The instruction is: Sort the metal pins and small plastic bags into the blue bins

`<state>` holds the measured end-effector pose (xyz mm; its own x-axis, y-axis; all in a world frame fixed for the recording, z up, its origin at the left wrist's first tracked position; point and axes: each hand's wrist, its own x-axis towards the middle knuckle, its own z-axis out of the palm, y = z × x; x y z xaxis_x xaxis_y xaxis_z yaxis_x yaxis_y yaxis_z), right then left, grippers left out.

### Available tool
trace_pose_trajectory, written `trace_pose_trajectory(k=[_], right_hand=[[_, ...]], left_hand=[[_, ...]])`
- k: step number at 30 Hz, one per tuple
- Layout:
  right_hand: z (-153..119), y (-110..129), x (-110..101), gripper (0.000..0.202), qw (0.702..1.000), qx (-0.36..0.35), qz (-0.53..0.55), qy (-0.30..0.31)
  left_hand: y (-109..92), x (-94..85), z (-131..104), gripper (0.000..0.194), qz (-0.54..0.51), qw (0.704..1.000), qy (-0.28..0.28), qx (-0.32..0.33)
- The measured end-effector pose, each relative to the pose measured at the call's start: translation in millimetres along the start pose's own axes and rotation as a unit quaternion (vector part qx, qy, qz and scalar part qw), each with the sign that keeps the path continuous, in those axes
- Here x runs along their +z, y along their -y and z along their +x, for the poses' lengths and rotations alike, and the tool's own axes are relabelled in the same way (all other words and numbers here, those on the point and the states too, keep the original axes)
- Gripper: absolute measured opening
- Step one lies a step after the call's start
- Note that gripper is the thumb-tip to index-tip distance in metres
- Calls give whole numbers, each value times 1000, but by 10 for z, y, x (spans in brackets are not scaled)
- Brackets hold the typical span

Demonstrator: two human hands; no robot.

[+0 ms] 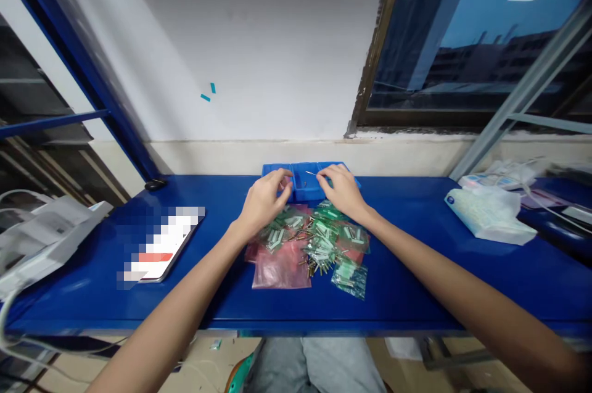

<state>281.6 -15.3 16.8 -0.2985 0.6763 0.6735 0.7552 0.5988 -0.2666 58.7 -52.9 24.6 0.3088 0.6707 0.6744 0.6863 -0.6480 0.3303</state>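
A blue divided tray lies at the back of the blue table, by the wall. Over its right part, my right hand pinches a thin metal pin that points left. My left hand is at the tray's left part, fingers curled and thumb near the fingertips; whatever they hold, if anything, is too small to make out. A small piece lies in the middle compartment. In front of the tray are green bags of small parts, pink bags and several loose metal pins.
A phone lies on the blue table at the left. White boxes and cables are at the far left edge. On the right are a tissue pack and more cables. Blue and grey frame posts rise on both sides.
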Motion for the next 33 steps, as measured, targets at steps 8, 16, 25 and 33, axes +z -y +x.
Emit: trace_pose_trajectory(k=[8,16,25,33], right_hand=[[-220,40,-166,21,998,-60,-10,23],[-387,280,-188,19,986,-88,49,133],[-430,293,-228,18,972,-151,34,179],[-408,275,-254,15,967,-148,24,205]], left_hand=[[109,-102,33,18,-11,991,122,44],[52,-39,-2,22,-28,971,235,44],[-31,-65,11,18,-145,938,315,-21],[-87,-77,-6,20,-128,921,368,-7]])
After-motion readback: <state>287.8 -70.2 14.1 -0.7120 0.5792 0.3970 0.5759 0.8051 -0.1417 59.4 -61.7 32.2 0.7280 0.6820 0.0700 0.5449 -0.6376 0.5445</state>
